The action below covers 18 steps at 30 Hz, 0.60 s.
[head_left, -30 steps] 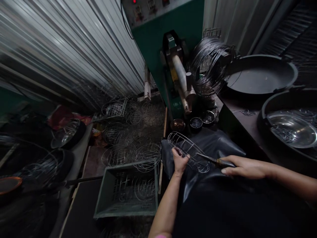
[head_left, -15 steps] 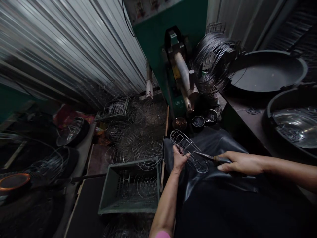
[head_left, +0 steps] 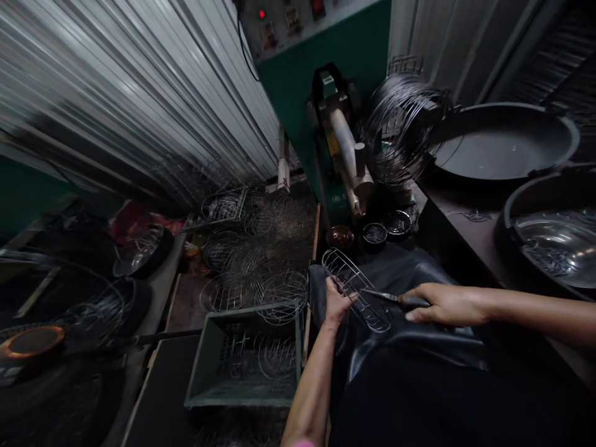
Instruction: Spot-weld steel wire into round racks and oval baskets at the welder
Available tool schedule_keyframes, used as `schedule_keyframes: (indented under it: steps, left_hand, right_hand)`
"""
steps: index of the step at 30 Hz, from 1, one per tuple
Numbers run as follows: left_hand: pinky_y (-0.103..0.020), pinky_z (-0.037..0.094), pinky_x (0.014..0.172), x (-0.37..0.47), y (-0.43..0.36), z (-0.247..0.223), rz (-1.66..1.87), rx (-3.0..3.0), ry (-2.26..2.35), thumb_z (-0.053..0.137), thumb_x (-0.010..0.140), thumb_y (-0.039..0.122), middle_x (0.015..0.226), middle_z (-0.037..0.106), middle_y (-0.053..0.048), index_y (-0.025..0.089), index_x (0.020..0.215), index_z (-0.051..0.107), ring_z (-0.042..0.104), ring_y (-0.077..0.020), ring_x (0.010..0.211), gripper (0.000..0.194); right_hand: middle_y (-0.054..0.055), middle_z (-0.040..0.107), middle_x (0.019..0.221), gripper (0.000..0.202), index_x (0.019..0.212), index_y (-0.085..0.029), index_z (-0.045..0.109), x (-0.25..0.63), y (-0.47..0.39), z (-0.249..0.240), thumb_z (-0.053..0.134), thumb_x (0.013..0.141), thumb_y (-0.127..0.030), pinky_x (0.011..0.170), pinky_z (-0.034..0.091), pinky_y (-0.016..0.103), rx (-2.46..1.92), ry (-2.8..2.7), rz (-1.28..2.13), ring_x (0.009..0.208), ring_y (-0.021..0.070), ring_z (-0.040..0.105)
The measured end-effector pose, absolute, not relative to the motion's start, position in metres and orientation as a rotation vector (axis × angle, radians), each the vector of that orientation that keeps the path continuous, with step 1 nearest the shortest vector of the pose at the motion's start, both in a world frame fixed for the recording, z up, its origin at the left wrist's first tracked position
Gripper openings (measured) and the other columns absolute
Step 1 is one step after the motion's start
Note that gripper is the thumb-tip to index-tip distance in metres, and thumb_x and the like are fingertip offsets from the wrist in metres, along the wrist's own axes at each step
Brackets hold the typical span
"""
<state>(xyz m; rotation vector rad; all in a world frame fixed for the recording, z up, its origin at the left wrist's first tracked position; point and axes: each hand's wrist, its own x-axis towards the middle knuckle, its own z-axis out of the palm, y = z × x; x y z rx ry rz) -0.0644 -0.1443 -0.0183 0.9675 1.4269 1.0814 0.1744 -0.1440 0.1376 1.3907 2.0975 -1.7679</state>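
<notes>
My left hand is closed on an oblong wire basket, tilted above the dark apron over my lap. In my right hand is a pair of long-nosed pliers, gripped by its dark handles. The tip of the pliers is at the basket's wires near its middle, close to my left thumb. Whether the jaws pinch a wire is too small to tell.
A green crate with wire pieces stands at lower left, behind it several wire racks. Ahead is a green machine with a metal arm. A wire coil and large pans are at right; small bowls sit before me.
The view has tilted up slightly, so the surroundings sit a little lower in the picture. Both hands keep their hold; the pliers' tip has shifted slightly left along the basket.
</notes>
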Motion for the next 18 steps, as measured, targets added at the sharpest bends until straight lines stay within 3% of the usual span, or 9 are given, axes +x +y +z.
schedule_keyframes:
  steps: [4, 6, 10, 14, 18]
  left_hand:
    - [-0.019, 0.035, 0.060, -0.056, -0.141, -0.012, 1.215, 0.963, 1.405, 0.072, 0.050, 0.016, 0.073, 0.036, 0.006, 0.021, 0.083, 0.033, 0.037, -0.0059, 0.062, 0.051]
    - [-0.019, 0.035, 0.061, -0.052, -0.139, -0.009, 1.251, 0.940, 1.411, 0.071, 0.050, 0.015, 0.073, 0.036, 0.006, 0.021, 0.082, 0.033, 0.037, -0.0061, 0.063, 0.050]
    - [-0.020, 0.035, 0.060, -0.042, -0.139, -0.008, 1.283, 0.933, 1.457, 0.072, 0.050, 0.015, 0.072, 0.035, 0.006, 0.021, 0.081, 0.033, 0.036, -0.0064, 0.062, 0.050]
    - [-0.020, 0.036, 0.060, -0.031, -0.141, -0.011, 1.337, 0.939, 1.566, 0.072, 0.052, 0.015, 0.073, 0.034, 0.006, 0.022, 0.080, 0.031, 0.036, -0.0070, 0.062, 0.050]
    - [-0.020, 0.037, 0.061, -0.028, -0.146, -0.014, 1.336, 0.988, 1.575, 0.071, 0.054, 0.013, 0.075, 0.035, 0.005, 0.022, 0.079, 0.031, 0.037, -0.0073, 0.064, 0.048]
  right_hand:
    - [0.002, 0.067, 0.074, 0.057, 0.098, -0.017, 0.067, 0.179, -0.144, 0.133, 0.055, 0.066, -0.063, 0.060, 0.048, 0.025, 1.454, 2.134, -1.764, 0.071, 0.0206, 0.061]
    - [0.005, 0.069, 0.092, 0.061, 0.106, -0.016, 0.065, 0.181, -0.148, 0.129, 0.053, 0.068, -0.063, 0.074, 0.050, 0.029, 1.482, 2.193, -1.751, 0.087, 0.0249, 0.062]
    - [0.010, 0.060, 0.119, 0.066, 0.120, -0.014, 0.057, 0.181, -0.164, 0.116, 0.048, 0.075, -0.061, 0.096, 0.042, 0.038, 1.584, 2.273, -1.675, 0.109, 0.0295, 0.055]
    - [0.012, 0.055, 0.126, 0.063, 0.122, -0.015, 0.054, 0.181, -0.178, 0.105, 0.045, 0.079, -0.059, 0.100, 0.038, 0.041, 1.757, 2.304, -1.594, 0.115, 0.0302, 0.051]
    - [0.012, 0.060, 0.117, 0.057, 0.116, -0.016, 0.057, 0.183, -0.183, 0.110, 0.044, 0.080, -0.057, 0.096, 0.041, 0.041, 1.745, 2.319, -1.597, 0.109, 0.0305, 0.055]
